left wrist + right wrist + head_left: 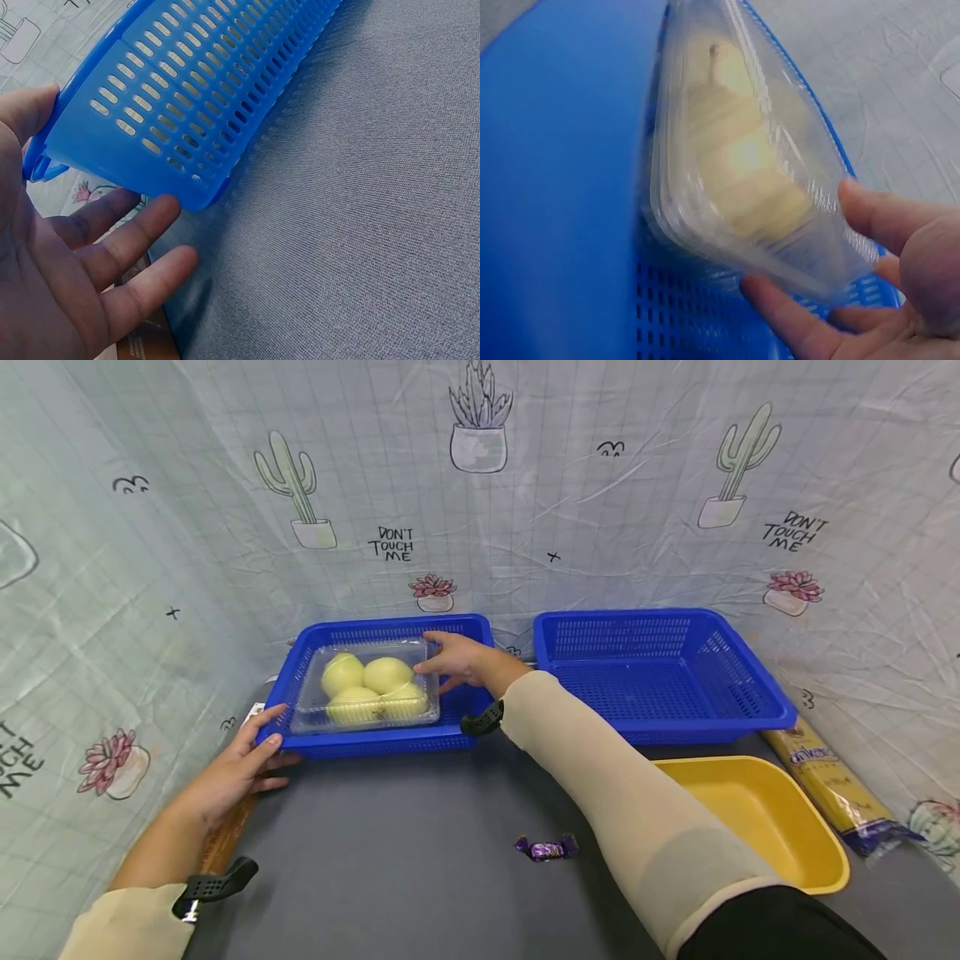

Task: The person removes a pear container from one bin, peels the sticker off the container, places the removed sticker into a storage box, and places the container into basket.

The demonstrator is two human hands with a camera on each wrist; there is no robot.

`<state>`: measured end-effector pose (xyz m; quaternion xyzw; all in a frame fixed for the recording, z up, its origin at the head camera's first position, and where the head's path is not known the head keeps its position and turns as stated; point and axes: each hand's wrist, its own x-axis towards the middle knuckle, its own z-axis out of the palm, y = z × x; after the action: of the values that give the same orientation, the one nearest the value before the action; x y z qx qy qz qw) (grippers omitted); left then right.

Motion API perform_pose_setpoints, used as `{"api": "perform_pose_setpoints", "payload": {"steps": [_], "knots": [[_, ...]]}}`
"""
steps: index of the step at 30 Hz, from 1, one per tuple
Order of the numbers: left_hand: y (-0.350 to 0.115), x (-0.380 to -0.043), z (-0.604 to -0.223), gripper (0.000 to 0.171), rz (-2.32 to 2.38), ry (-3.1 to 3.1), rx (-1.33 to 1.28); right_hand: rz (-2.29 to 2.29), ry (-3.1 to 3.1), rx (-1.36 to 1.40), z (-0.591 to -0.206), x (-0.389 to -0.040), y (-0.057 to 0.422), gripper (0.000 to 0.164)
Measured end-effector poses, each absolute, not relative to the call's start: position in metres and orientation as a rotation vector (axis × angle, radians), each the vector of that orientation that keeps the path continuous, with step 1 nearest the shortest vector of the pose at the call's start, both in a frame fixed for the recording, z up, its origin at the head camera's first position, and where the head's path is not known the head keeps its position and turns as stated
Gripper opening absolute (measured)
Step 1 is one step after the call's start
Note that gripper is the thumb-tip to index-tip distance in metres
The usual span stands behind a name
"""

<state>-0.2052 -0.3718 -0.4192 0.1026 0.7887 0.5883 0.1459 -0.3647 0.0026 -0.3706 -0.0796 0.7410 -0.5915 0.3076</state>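
Observation:
My left hand holds the near left corner of a blue plastic basket; in the left wrist view one digit lies over the rim and other fingers spread by the outer wall. Inside this basket is a clear plastic clamshell box with several round, pale yellow-green fruits, one showing a stem in the right wrist view. My right hand grips the box's right end, thumb and fingers on different sides of its corner. The right wrist view is blurred.
A second blue basket stands to the right. Before it is a yellow tub, partly behind my right sleeve, with a yellow packet alongside. A purple-wrapped candy lies on the grey table. A brown package is partly under my left arm.

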Motion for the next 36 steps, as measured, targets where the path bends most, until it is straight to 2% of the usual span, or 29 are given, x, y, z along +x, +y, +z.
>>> {"api": "perform_pose_setpoints", "payload": {"steps": [15,24,30,36], "knots": [[-0.37,-0.207,-0.424,0.061,1.726,2.29,0.229,-1.627,1.921,-0.087,-0.348,-0.345,0.017,0.093],[-0.358,-0.202,-0.416,0.069,1.727,2.36,0.136,-1.847,1.727,-0.173,-0.348,-0.318,0.038,0.088],[-0.338,-0.192,-0.405,0.07,1.562,2.691,-0.019,-1.977,1.595,-0.28,-0.351,-0.291,0.056,0.079],[-0.313,-0.183,-0.393,0.064,1.269,3.187,0.155,-1.994,1.62,-0.342,-0.35,-0.265,0.08,0.07]]}}
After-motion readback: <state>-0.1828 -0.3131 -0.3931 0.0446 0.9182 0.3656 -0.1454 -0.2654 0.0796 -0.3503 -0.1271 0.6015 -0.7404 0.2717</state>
